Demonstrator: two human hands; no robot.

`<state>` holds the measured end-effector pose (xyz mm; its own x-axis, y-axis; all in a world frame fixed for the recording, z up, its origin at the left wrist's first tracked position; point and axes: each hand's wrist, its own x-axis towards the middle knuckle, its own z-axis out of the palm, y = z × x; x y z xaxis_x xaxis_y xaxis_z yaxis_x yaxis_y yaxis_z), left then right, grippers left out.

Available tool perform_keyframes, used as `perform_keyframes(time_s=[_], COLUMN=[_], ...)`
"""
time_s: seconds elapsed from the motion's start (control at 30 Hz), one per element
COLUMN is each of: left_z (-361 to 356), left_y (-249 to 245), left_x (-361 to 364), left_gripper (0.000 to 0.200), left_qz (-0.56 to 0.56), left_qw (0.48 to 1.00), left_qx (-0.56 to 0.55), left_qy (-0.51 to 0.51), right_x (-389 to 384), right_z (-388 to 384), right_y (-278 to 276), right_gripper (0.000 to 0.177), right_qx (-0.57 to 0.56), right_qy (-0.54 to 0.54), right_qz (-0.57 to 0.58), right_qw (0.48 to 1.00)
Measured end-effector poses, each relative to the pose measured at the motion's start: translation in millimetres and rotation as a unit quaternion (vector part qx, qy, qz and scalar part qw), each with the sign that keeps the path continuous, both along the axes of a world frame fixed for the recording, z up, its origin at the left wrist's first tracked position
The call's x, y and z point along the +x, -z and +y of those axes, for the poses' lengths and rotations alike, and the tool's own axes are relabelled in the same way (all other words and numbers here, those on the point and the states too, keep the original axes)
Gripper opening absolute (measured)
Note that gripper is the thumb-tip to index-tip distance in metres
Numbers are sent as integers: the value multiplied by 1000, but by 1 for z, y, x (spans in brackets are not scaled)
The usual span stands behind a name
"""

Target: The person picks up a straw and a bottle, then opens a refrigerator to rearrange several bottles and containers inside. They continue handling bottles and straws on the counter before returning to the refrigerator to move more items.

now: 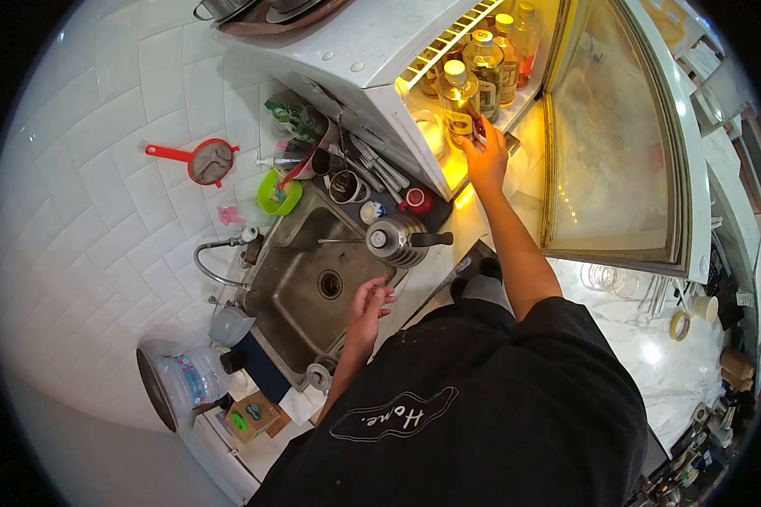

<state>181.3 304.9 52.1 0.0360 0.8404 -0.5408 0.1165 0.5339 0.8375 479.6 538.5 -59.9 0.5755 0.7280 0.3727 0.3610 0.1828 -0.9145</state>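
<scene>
My right hand (pixel 485 154) reaches into the lit glass-door cabinet, its fingers against the side of a yellow-capped bottle (pixel 458 105) at the front of the shelf. Part of that bottle's lower side is hidden by the fingers. Behind it stand several more bottles (pixel 484 72) with yellow caps and labels. Beside the sink's (pixel 300 300) near edge hangs my left hand (pixel 368 311), fingers loosely bent and apart, with nothing visible in them. A steel gooseneck kettle (pixel 395 243) with a black handle sits just beyond it, at the sink's corner.
The cabinet's glass door (pixel 615 144) stands wide open on the right. A red cup (pixel 417 200), cutlery (pixel 380 166) and a green bowl (pixel 279 194) are behind the sink. A red strainer (pixel 210 161) hangs on the tiled wall. A large water bottle (pixel 190 380) lies at left.
</scene>
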Motion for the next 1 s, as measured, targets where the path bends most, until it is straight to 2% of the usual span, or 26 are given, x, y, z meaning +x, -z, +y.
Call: perform_keyframes(time_s=[0.17, 0.27, 0.67, 0.87, 1.0], left_z=[-2, -3, -10, -15, -20], left_y=[-1, 1, 7, 14, 16], left_x=[-2, -5, -5, -3, -3], left_gripper=[37, 37, 36, 37, 37], left_qz=[5, 2, 11, 10, 12], left_qw=[1000, 1000, 1000, 999, 998], left_qx=[-2, -3, -17, -22, -31], left_qy=[1, -1, -19, -37, -44], right_x=[-6, -3, -9, -11, -10], right_z=[19, 29, 40, 48, 56], right_y=[3, 5, 7, 6, 7], right_gripper=[52, 49, 41, 39, 39], right_qx=[-3, -23, 15, -6, 7], right_qy=[2, 32, -4, -26, -19], right_qz=[28, -63, -57, -32, -68], right_qw=[1000, 997, 998, 999, 997])
